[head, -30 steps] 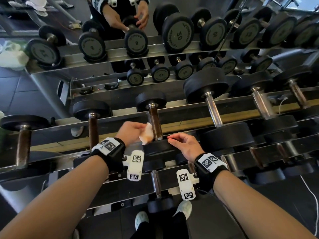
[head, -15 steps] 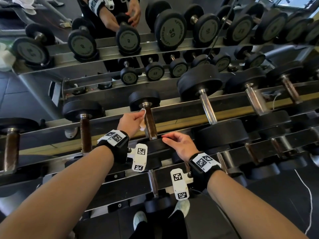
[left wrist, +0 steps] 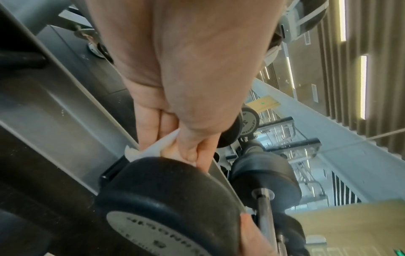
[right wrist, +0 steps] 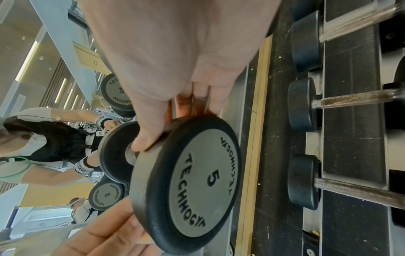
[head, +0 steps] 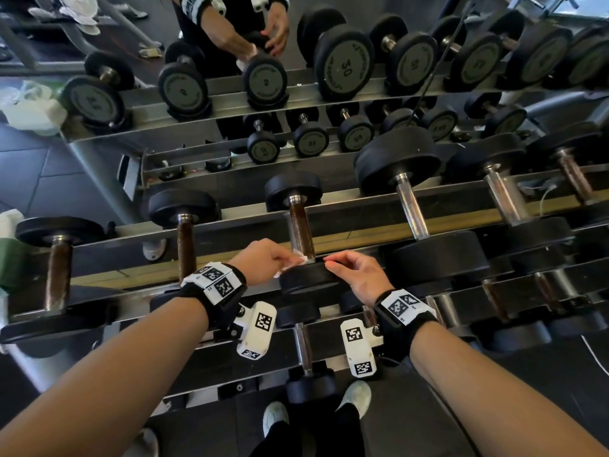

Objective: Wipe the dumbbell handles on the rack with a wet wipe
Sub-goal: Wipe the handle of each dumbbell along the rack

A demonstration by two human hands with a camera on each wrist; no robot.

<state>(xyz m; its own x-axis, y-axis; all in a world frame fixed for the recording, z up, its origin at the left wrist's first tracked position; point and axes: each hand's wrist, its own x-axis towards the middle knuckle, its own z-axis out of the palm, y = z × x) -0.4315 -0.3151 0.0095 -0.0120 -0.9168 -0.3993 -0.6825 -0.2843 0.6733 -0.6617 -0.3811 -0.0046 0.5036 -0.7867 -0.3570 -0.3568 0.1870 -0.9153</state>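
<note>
A small black dumbbell marked 5 lies across the top tier of the rack [head: 362, 230], its brown rusty handle [head: 300, 225] pointing away from me. My left hand [head: 290, 258] pinches a crumpled white wet wipe [head: 299, 259] against the near end of that handle, just above the near head [head: 309, 278]. In the left wrist view the wipe [left wrist: 153, 149] is bunched between fingers and thumb of that hand [left wrist: 186, 152] on top of the head [left wrist: 166, 199]. My right hand [head: 333, 262] grips the same head [right wrist: 197, 181], its thumb [right wrist: 149, 138] over the rim.
More dumbbells lie on the same tier: rusty-handled ones to the left [head: 186, 245], larger chrome-handled ones to the right [head: 412, 212]. A lower tier holds smaller dumbbells [head: 304, 351]. A mirror behind reflects the rack [head: 342, 64]. My shoes [head: 275, 417] stand at the rack's foot.
My left hand slid the wipe up the handle, then back down to its near end. The right hand kept its hold on the near head.
</note>
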